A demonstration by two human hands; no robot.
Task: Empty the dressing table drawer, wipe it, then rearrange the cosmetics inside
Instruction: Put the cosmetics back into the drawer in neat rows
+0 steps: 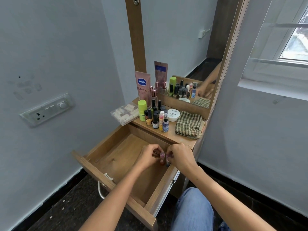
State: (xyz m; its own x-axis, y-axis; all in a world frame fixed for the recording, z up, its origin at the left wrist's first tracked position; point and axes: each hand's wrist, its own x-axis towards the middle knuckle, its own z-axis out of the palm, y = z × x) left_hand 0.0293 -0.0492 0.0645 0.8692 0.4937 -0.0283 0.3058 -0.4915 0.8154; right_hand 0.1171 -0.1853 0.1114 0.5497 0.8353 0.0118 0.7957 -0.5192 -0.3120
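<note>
In the open drawer (116, 157), at its 2 o'clock corner, two small bottles stand upright, caps up: left hand (147, 156) pinches the left bottle (162, 157), right hand (180, 155) pinches the right bottle (168, 160).

The drawer (116, 157) and the table top (181, 139) are seen to be wood-grain board with a smooth matt finish. A checked cloth (189, 125) of coarse weave is laid by a glossy white plastic jar (173, 115). The drawer handle (100, 190) is polished metal.
</note>
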